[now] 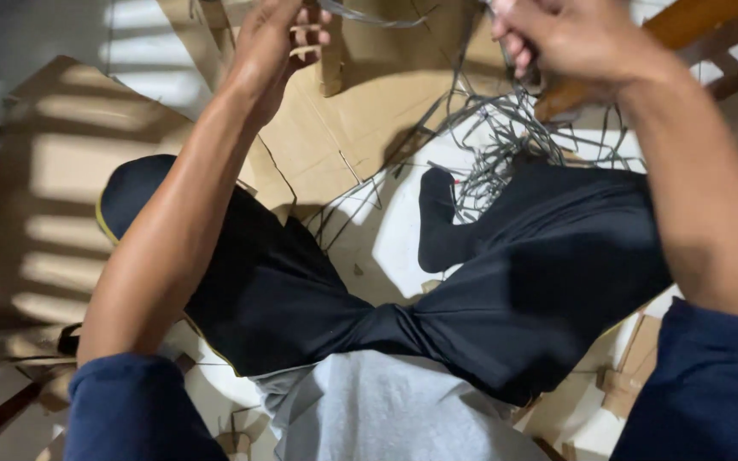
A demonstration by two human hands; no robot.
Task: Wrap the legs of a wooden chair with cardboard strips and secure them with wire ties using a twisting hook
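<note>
Left hand (pixel 277 38): closed around a grey strip (pixel 369 17) at the far edge.
Right hand (pixel 561 38): fist closed on the grey strips, far right.
Strip pile (pixel 506 141): tangled beside the right knee, on flattened cardboard (pixel 335 128).
Wooden chair (pixel 711 43): far right.

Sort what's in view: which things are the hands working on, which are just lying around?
In hand:
- left hand and right hand, both raised, pinching a thin grey strip
- tangle of grey strips on the floor below

Lying about:
- flattened cardboard sheets
- cardboard scraps
- wooden chair frame
</note>
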